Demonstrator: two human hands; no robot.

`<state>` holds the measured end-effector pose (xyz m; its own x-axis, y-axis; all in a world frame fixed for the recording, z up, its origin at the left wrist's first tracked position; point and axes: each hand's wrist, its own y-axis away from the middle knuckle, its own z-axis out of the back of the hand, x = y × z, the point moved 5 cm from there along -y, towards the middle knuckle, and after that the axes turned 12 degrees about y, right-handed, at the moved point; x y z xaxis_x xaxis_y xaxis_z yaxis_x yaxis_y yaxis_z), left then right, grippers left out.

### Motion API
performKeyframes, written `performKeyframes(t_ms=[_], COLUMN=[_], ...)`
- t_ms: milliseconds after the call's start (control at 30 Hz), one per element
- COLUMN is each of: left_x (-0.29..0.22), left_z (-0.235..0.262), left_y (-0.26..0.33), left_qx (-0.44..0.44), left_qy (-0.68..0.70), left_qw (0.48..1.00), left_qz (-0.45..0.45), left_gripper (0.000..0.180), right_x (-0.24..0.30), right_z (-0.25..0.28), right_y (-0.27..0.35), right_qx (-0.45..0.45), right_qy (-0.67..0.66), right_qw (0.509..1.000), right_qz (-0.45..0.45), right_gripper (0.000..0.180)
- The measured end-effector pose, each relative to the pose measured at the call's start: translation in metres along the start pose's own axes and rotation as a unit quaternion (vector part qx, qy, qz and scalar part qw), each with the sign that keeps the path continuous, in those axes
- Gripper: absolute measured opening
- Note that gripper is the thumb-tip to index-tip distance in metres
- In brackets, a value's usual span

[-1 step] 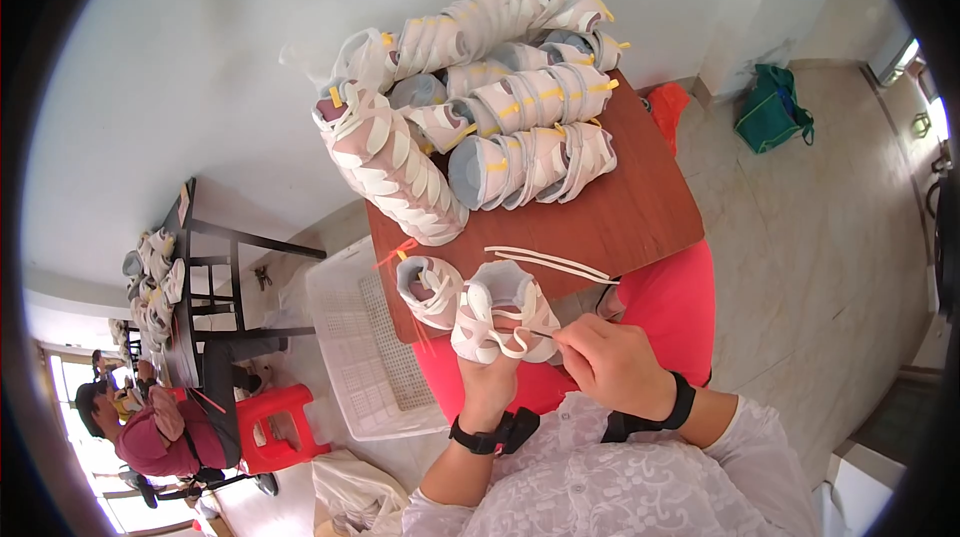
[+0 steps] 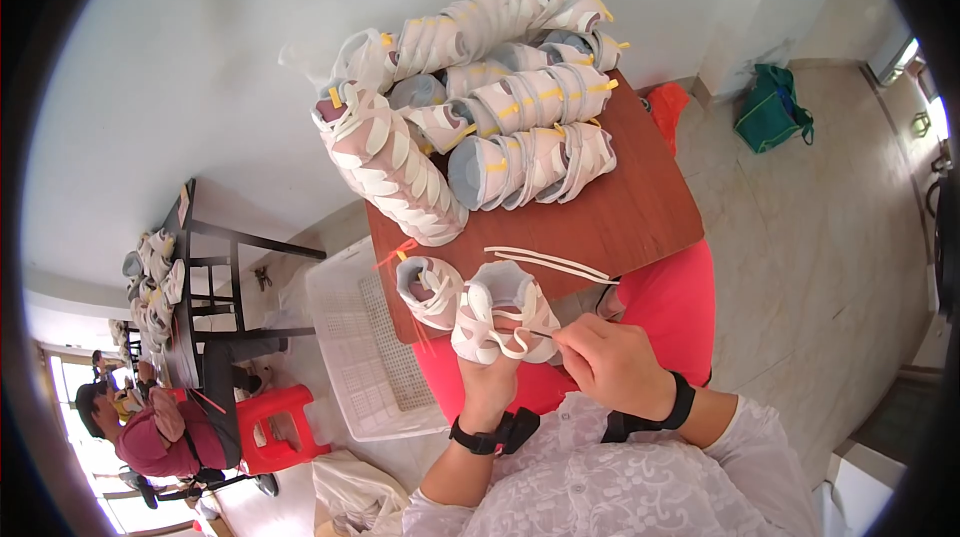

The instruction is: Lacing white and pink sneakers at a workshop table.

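Note:
A pale pink and white shoe upper with a grey lining is held over my lap, at the table's near edge. My left hand grips it from below, its fingers partly hidden behind the shoe upper. My right hand is closed in a pinch on a thin dark tool, whose tip reaches the lacing area. A loop of white lace hangs at the front of the upper. Just left of it sits another upper with an orange tie. A loose white lace lies along the tabletop.
Rows of nested shoe uppers cover the back of the brown table. A white plastic basket stands on the floor at left. Beyond it, a person sits near a red stool. A green bag lies far right.

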<state>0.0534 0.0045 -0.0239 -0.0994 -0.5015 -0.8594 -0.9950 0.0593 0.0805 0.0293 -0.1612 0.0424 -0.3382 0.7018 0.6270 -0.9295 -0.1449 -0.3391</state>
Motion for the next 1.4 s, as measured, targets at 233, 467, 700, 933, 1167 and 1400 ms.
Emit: performKeyframes(t_ms=[233,467,700,933,1167,1400], left_x=[-0.001,-0.006,-0.011,-0.012,0.002,-0.002], left_z=[-0.003,-0.007,-0.015,-0.024,-0.01,-0.013], left_y=[0.001,0.001,0.003,0.007,0.007,-0.006], left_qx=[-0.006,-0.027,-0.002,-0.016,-0.018,-0.039], left_qy=[-0.014,-0.035,-0.188,-0.145,-0.231,-0.129], left_qw=[1.0,0.999,0.98,0.986,0.968,0.989], left_qz=[-0.008,-0.013,-0.07,-0.081,-0.097,-0.066], left_gripper=[0.05,0.057,0.046,0.042,0.039,0.026], right_x=[0.003,0.009,0.016,-0.014,0.007,-0.003], right_z=[0.001,-0.001,-0.005,-0.024,-0.026,-0.023], right_y=[-0.001,0.001,0.002,0.0,0.003,-0.012], right_qx=[-0.007,0.011,0.035,-0.044,-0.021,-0.021], right_qy=[0.07,0.157,0.202,-0.101,0.181,0.082], right_qw=[0.997,0.984,0.971,0.994,0.974,0.996], right_qz=[0.029,0.077,0.121,-0.02,0.137,0.024], right_gripper=[0.014,0.016,0.015,0.016,0.01,0.012])
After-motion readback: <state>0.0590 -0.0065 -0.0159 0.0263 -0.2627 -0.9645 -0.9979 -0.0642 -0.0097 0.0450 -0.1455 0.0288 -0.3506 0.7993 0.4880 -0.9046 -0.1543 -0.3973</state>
